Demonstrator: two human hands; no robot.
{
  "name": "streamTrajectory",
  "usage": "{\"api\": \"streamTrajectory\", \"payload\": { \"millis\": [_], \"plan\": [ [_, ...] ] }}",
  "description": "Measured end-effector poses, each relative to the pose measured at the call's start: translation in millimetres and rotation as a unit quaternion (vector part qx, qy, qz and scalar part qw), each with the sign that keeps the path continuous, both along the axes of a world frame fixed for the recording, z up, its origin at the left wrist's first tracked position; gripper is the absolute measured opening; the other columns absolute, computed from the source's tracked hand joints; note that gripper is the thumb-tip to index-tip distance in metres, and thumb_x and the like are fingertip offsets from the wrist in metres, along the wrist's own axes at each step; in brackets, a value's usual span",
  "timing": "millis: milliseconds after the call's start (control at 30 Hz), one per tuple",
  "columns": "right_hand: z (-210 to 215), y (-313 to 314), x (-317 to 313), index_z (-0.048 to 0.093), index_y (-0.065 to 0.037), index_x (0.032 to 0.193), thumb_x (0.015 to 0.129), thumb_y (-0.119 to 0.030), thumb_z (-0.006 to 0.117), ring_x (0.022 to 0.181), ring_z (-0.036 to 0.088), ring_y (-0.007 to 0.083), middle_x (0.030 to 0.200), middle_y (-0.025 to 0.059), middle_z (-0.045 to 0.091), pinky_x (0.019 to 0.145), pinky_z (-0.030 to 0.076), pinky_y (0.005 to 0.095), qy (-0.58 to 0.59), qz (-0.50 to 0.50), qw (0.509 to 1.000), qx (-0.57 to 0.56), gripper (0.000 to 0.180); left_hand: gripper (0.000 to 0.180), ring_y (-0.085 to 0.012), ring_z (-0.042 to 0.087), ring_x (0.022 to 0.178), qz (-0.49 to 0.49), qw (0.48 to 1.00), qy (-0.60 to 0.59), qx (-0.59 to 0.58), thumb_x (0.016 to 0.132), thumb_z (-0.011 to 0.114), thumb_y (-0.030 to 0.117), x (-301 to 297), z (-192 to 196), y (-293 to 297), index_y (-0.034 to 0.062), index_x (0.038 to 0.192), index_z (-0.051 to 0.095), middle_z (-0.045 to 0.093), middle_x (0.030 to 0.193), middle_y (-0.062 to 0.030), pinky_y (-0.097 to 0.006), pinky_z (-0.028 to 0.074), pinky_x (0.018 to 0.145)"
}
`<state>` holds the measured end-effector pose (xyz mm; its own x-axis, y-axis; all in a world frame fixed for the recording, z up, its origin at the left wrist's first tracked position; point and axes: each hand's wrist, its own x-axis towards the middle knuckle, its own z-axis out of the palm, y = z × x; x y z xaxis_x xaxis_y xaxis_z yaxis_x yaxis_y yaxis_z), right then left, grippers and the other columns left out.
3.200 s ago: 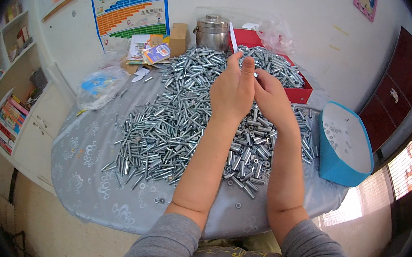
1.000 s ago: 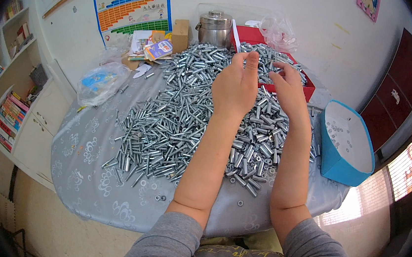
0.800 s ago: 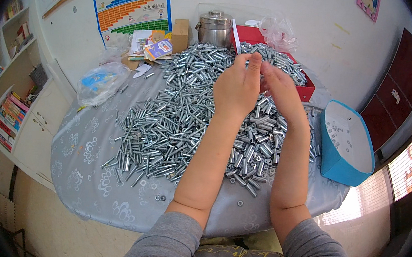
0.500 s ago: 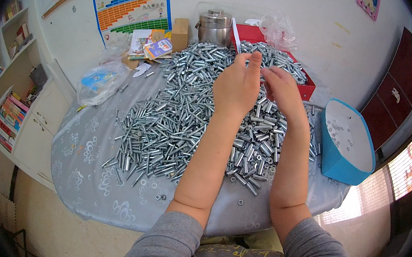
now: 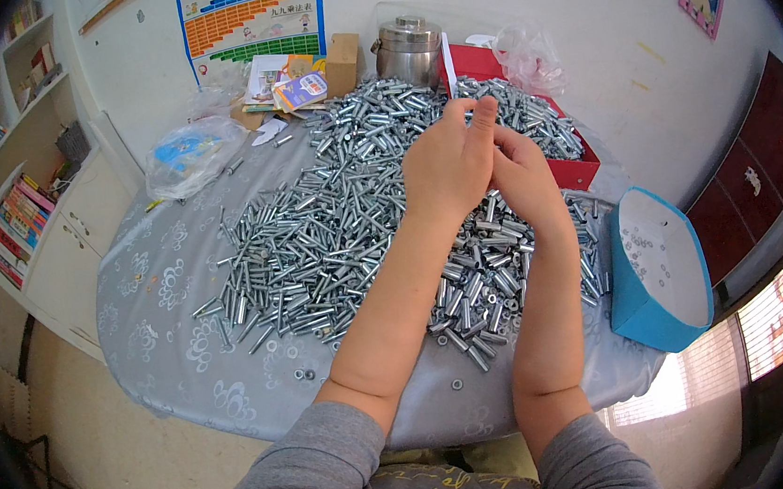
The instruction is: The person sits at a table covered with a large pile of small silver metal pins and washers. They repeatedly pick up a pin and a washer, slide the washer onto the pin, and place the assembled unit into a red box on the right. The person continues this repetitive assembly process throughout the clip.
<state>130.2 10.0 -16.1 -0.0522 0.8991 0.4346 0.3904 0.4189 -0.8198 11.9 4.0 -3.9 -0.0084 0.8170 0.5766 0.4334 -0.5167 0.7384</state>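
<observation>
Since the frame of one second ago, the right hand (image 5: pixel 529 179) has been brought in from a spread-fingered position apart and set against the left hand (image 5: pixel 448 165), which has been kept almost in place; its thumb and fingers are now bent in behind the left thumb, and the two hands are seen touching or nearly so; the left thumb is held upright, with the index finger bent beside it and the other fingers turned out of sight; whether anything is gripped between the fingertips cannot be told, as they are hidden by the hands themselves.

Both hands are held above a broad heap of metal bolts and sleeves (image 5: pixel 316 242), which is spread over the grey patterned tablecloth (image 5: pixel 162 361) and partly covered from view by the forearms; more of the same pieces are piled in the red box (image 5: pixel 575 173) just beyond the right hand; small rings are scattered inside the blue bin (image 5: pixel 647 300), placed at the table's right side; a single loose ring (image 5: pixel 457 384) is seen near the front edge; behind the heap, a lidded steel pot (image 5: pixel 407 54) is stood upright.
</observation>
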Motion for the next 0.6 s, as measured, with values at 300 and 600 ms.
{"api": "streamTrajectory", "payload": {
  "millis": [300, 600],
  "plan": [
    [-1, 4, 14, 0.062, 0.004, 0.078, 0.081, -0.031, 0.055, 0.059, 0.055, 0.0222, 0.063, 0.0147, 0.059, 0.058, 0.043, 0.0333, -0.081, -0.051, 0.995, -0.022, 0.036, 0.065, -0.0368, 0.063, 0.077, 0.026, 0.996, 0.071, -0.055, 0.091, 0.024, 0.055, 8, -11, 8, 0.0, 0.094, 0.058, 0.064, 0.076, -0.0211, -0.045, 0.047, 0.069],
    [-6, 17, 64, 0.055, 0.003, 0.109, 0.081, -0.041, 0.058, 0.087, 0.058, 0.026, 0.096, 0.0185, 0.059, 0.076, 0.045, 0.0341, -0.004, -0.286, 0.957, 0.052, 0.053, 0.068, -0.0402, 0.055, 0.095, 0.251, 0.963, 0.1, -0.026, 0.089, 0.031, 0.054, -16, -18, 28, -0.0078, 0.107, 0.05, 0.057, 0.096, -0.0277, -0.046, 0.04, 0.086]
  ]
}}
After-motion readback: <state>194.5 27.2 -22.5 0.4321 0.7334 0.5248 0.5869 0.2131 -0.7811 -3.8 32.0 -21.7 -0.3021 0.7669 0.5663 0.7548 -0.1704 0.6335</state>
